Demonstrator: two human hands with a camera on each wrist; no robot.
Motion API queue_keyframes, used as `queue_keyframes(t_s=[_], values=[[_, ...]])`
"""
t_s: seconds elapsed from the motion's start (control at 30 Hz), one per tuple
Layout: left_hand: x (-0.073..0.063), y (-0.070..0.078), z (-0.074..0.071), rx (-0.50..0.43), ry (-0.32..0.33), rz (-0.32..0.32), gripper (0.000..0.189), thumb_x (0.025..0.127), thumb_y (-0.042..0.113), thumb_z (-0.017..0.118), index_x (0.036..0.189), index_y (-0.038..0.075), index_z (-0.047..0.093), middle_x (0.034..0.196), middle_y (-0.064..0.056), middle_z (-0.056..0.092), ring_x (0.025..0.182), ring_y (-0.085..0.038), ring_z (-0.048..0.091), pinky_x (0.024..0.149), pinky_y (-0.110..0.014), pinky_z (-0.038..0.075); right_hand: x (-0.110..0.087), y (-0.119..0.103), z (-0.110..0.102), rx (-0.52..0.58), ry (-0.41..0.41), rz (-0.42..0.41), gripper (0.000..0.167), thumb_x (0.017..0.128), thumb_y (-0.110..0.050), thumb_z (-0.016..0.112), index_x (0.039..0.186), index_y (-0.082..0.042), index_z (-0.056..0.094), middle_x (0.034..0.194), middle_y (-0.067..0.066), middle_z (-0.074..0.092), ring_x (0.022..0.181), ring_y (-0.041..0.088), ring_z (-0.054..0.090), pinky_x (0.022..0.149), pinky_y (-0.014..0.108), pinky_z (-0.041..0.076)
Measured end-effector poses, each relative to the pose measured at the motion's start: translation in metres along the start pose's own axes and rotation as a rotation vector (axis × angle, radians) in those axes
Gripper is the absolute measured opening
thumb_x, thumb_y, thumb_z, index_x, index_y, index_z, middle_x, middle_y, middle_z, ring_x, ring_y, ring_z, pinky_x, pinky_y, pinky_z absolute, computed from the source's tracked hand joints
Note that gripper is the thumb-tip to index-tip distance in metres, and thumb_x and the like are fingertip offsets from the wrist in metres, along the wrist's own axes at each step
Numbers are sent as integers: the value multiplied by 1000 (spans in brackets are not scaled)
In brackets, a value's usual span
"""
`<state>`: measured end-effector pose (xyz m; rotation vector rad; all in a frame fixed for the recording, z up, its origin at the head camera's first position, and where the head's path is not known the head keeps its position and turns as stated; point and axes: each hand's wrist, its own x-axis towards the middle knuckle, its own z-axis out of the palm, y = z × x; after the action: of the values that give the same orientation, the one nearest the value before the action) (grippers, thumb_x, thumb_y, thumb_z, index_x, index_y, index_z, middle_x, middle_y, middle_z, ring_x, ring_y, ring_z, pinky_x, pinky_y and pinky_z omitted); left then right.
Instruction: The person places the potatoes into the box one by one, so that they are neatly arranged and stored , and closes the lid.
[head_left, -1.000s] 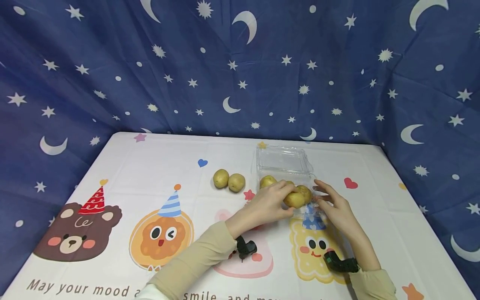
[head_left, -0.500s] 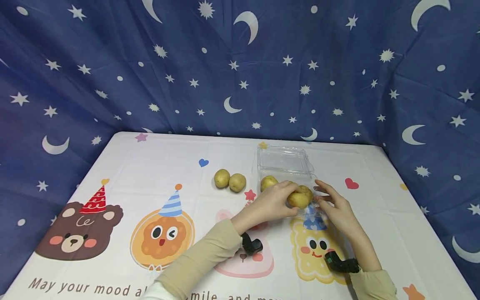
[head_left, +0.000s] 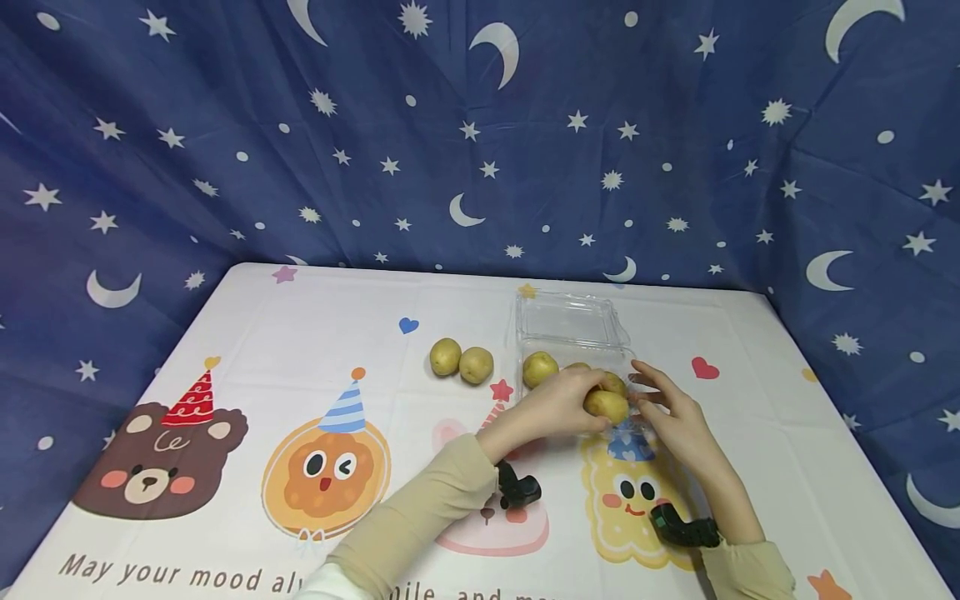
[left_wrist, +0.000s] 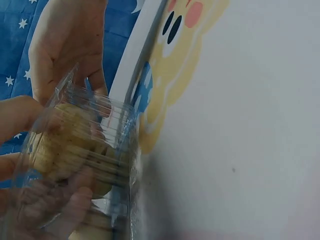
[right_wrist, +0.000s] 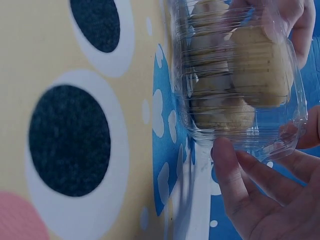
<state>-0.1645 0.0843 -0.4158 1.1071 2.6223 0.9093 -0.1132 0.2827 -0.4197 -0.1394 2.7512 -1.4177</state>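
Note:
My left hand [head_left: 558, 404] holds a potato [head_left: 606, 407] over the near part of a clear plastic clamshell container [head_left: 596, 354]. Fingers and thumb are spread around that potato, also seen through the plastic in the right wrist view as the potato [right_wrist: 262, 75]. Inside lie more potatoes [head_left: 540, 369], partly hidden by the left hand. Against the container's right side rests my right hand [head_left: 678, 425], its fingers loosely spread. In the right wrist view, the right thumb [right_wrist: 227, 165] touches the plastic wall near a bottom corner.
Two loose potatoes [head_left: 461, 361] sit left of the container. The container's lid [head_left: 566, 319] lies folded back behind its base. A white cartoon-printed cloth [head_left: 300, 325] covers the table, and a blue star-patterned curtain [head_left: 420, 125] hangs around the back and sides.
My left hand has moved slightly right with its potato, toward the container's right end. More of the potato at the left end shows. The right hand stays in place.

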Motion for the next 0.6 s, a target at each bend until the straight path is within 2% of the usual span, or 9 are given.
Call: queue_keyframes(t_s=[0.3, 0.6], values=[[4, -5, 4, -20, -8, 59, 37, 81, 27, 75, 114, 16, 65, 100, 5, 68, 89, -5, 53, 76, -12, 39, 1, 3, 2, -11, 4, -2, 54, 95, -2, 45, 147, -7, 35, 137, 26, 49, 112, 41, 59, 77, 27, 57], [4, -5, 8, -110, -41, 24, 29, 83, 17, 74, 110, 12, 66, 100, -1, 71, 85, -6, 65, 72, -6, 45, 1, 2, 1, -28, 3, -6, 53, 96, -5, 45, 148, -7, 34, 137, 26, 49, 113, 42, 58, 79, 29, 57]])
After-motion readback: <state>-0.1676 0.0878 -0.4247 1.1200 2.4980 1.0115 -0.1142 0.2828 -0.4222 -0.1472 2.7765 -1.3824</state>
